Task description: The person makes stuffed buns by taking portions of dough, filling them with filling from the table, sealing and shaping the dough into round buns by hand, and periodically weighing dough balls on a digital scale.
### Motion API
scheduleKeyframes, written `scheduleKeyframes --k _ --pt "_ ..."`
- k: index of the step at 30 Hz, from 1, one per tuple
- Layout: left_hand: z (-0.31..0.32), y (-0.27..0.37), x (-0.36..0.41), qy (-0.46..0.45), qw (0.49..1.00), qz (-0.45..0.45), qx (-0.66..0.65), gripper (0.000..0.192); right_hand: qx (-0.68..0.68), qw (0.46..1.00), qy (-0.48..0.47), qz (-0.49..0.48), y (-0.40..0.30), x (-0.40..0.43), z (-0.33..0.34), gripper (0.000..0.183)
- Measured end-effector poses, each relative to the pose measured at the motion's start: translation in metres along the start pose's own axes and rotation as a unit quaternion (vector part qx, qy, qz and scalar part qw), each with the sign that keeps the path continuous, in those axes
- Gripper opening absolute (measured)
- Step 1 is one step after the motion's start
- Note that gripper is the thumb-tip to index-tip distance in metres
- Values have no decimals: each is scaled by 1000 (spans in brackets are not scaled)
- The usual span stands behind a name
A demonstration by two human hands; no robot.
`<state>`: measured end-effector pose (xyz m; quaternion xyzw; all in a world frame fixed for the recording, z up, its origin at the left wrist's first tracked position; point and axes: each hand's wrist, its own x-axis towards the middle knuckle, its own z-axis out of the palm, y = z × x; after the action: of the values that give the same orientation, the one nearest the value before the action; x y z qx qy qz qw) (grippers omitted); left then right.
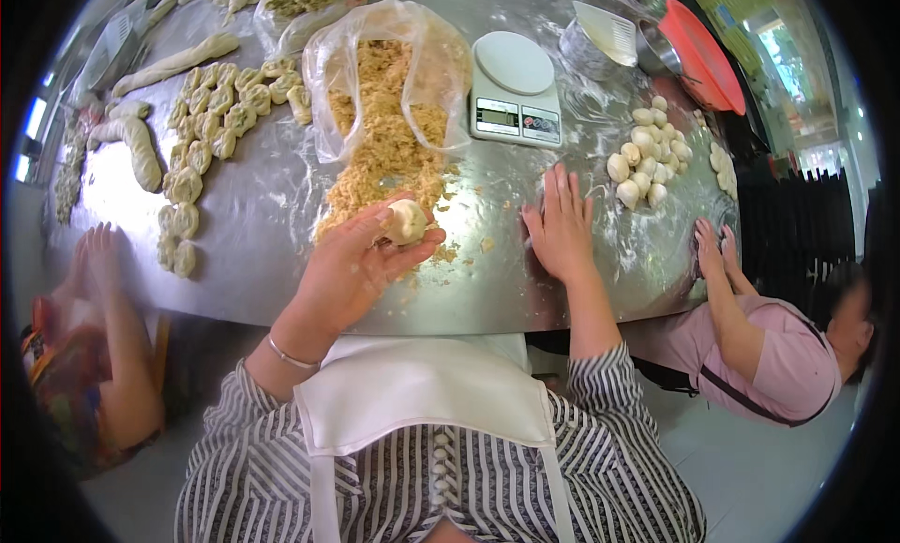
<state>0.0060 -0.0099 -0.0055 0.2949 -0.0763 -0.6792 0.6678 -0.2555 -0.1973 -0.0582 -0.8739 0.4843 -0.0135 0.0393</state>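
A round dough ball (405,222) rests in my left hand (358,251), held between the thumb and the fingers over the near end of a heap of crumbly tan filling (394,145). That filling spills out of a clear plastic bag (327,72). My right hand (561,226) lies palm down on the metal table (457,307), fingers stretched forward and holding nothing. Just beyond its fingertips is a white digital kitchen scale (517,86) with a bare round platform. Pale dough balls (650,156) are piled to the right of my right hand.
Coiled dough pieces (221,100) and dough rolls (176,63) lie at the left. At the back right are a metal container with a white scoop (598,40) and a red basin (703,58). Co-workers' hands rest at the table's left (98,251) and right (714,247) edges.
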Motion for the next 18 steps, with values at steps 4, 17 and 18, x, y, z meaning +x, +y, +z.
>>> scheduleKeyframes --k 4,17,18 --pt "12 6 -8 10 999 -39 -23 45 325 940 83 -62 -47 -23 -39 60" --pt "26 -5 -11 -20 998 -37 45 37 643 736 -74 -196 -130 -17 -39 43" --pt "24 -7 -10 -20 998 -36 45 37 634 746 -76 -187 -133 -18 -42 42"
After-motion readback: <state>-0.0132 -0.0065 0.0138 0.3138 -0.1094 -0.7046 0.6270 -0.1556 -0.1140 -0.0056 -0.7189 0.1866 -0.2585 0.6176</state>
